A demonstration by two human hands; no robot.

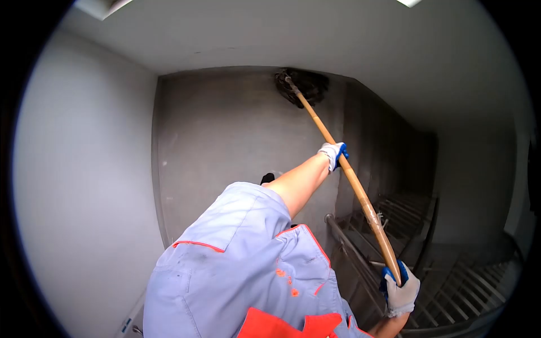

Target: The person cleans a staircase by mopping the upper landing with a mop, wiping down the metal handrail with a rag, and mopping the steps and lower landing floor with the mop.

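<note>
A mop [356,183] with a long bamboo-like pole runs slantwise from the far wall down to the lower right. Its dark, wet-looking mop head [313,87] lies spread on the grey floor by that wall. My left hand [333,156], in a white glove with a blue palm, is closed around the middle of the pole. Near the pole's lower end, my right hand [401,290], gloved the same way, grips it too. Clear wrapping shows on the pole between the hands.
A metal stair railing [355,248] stands at my right, with dark steps and more bars [468,287] beyond it. A white wall [84,169] rises at the left, and another wall [242,48] closes off the far side of the grey concrete floor [225,129].
</note>
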